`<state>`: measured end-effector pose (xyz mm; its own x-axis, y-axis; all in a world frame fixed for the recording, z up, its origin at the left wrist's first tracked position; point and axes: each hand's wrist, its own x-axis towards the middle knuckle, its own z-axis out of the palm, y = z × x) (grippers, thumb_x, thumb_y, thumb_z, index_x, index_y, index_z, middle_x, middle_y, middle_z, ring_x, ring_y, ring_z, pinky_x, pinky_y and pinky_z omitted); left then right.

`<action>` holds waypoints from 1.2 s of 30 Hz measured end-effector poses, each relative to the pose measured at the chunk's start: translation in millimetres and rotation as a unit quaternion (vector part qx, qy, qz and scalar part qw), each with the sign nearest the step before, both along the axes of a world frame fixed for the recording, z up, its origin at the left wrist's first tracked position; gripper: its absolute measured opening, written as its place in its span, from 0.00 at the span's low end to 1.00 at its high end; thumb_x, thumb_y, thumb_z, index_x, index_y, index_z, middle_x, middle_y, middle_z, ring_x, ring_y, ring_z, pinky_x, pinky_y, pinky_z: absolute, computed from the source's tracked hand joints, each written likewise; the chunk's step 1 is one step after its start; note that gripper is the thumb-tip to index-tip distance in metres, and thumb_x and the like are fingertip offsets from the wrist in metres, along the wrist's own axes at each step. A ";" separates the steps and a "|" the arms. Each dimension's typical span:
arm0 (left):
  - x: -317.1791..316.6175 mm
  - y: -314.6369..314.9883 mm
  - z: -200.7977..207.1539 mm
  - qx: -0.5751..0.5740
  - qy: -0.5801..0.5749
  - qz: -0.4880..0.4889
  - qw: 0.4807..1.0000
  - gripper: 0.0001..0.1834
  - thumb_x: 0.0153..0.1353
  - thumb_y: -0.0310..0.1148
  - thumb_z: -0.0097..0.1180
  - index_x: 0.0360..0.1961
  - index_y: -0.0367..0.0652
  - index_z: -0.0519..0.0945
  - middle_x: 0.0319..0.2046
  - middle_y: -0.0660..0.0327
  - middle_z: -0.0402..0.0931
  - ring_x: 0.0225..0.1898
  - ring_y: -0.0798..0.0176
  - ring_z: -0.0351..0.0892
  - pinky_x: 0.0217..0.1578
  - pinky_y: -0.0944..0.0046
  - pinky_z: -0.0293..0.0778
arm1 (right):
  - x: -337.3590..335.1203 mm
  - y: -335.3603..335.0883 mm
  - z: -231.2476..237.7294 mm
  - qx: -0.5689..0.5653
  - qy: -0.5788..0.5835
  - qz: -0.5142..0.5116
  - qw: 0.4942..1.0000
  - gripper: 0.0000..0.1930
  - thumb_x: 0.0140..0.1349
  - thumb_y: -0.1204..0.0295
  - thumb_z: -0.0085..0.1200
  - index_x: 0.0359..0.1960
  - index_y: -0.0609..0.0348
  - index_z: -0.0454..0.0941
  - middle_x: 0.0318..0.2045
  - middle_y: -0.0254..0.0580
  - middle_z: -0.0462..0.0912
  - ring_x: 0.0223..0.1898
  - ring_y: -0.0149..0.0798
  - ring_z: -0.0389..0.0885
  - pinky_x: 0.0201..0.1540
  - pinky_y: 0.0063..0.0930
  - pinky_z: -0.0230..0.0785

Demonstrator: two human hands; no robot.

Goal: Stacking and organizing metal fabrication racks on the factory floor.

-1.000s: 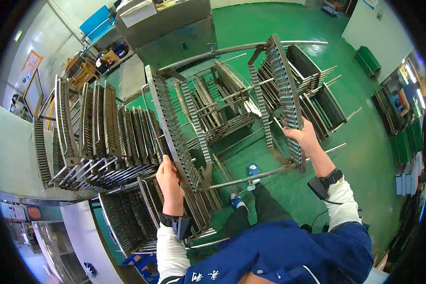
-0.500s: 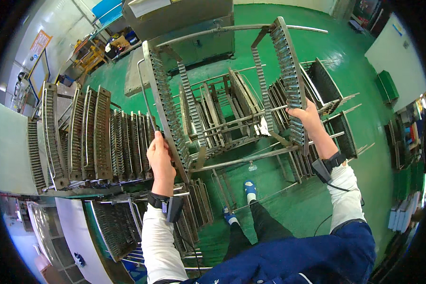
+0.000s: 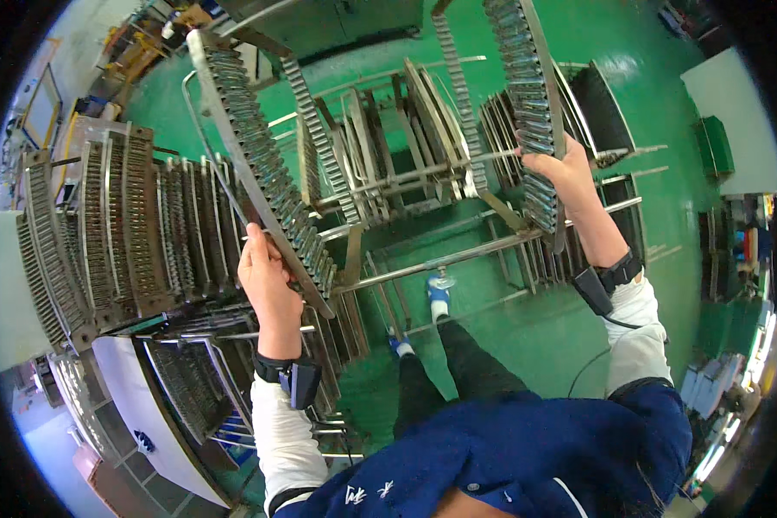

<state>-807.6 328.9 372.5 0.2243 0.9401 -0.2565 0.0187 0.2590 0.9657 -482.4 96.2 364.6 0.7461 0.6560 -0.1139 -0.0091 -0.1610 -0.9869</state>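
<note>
Both my hands hold up a large metal rack frame (image 3: 252, 147), with a toothed rail on each side joined by metal crossbars. My left hand (image 3: 269, 281) is closed on the outer edge of its left rail, near the lower end. On the other side, my right hand (image 3: 565, 177) wraps round the right rail, the thumb lying over its inner face. The frame is tilted, its upper end cut off by the picture's top edge. Behind it, a low metal rack stand (image 3: 380, 181) holds several upright slotted plates.
Toothed rails (image 3: 138, 216) stand in a row at the left, above a lower rack of plates (image 3: 190, 380). More dark plates (image 3: 600, 108) stand at the right on rods that jut out. The green floor (image 3: 483, 337) runs round my feet. A pale panel (image 3: 734, 121) stands far right.
The whole view has shifted, so the frame sits higher in the picture and its top is cut off. My left hand appears farther left. Both hands keep their grip.
</note>
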 end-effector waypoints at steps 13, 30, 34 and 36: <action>-67.6 -174.2 -59.5 -0.152 0.052 -0.016 0.987 0.23 0.71 0.46 0.49 0.20 0.47 0.69 0.14 0.71 0.63 0.14 0.77 0.59 0.15 0.74 0.57 | -81.5 -154.1 -27.3 -0.113 0.001 0.003 0.994 0.21 0.52 0.76 0.59 0.49 0.64 0.75 0.39 0.35 0.82 0.39 0.27 0.77 0.46 0.25 0.71; -131.2 -230.8 -320.7 -0.165 0.224 -0.079 0.957 0.26 0.71 0.42 0.50 0.15 0.43 0.67 0.15 0.72 0.58 0.20 0.74 0.52 0.21 0.64 0.51 | -134.4 -318.4 -261.8 -0.262 0.141 -0.038 0.954 0.13 0.49 0.77 0.57 0.39 0.63 0.77 0.29 0.32 0.79 0.31 0.28 0.73 0.36 0.26 0.68; -132.8 -212.4 -419.5 -0.116 0.317 -0.084 0.938 0.25 0.71 0.41 0.49 0.15 0.45 0.64 0.16 0.72 0.56 0.21 0.72 0.50 0.23 0.62 0.50 | -94.5 -298.4 -360.4 -0.297 0.127 0.006 0.947 0.17 0.49 0.77 0.56 0.44 0.66 0.77 0.30 0.34 0.80 0.31 0.29 0.74 0.36 0.27 0.68; -127.8 -204.1 -455.6 -0.115 0.332 -0.105 0.930 0.27 0.71 0.41 0.49 0.15 0.42 0.60 0.16 0.71 0.54 0.21 0.72 0.51 0.23 0.60 0.51 | -72.3 -286.8 -397.6 -0.301 0.141 0.024 0.943 0.20 0.49 0.77 0.56 0.47 0.67 0.76 0.32 0.36 0.80 0.33 0.31 0.75 0.38 0.28 0.69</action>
<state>-935.4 124.8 -83.1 0.1168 0.7969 -0.5928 0.6646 0.3808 0.6429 -554.7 -190.5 -33.0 0.6023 0.4413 -0.6652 -0.2360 -0.6976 -0.6765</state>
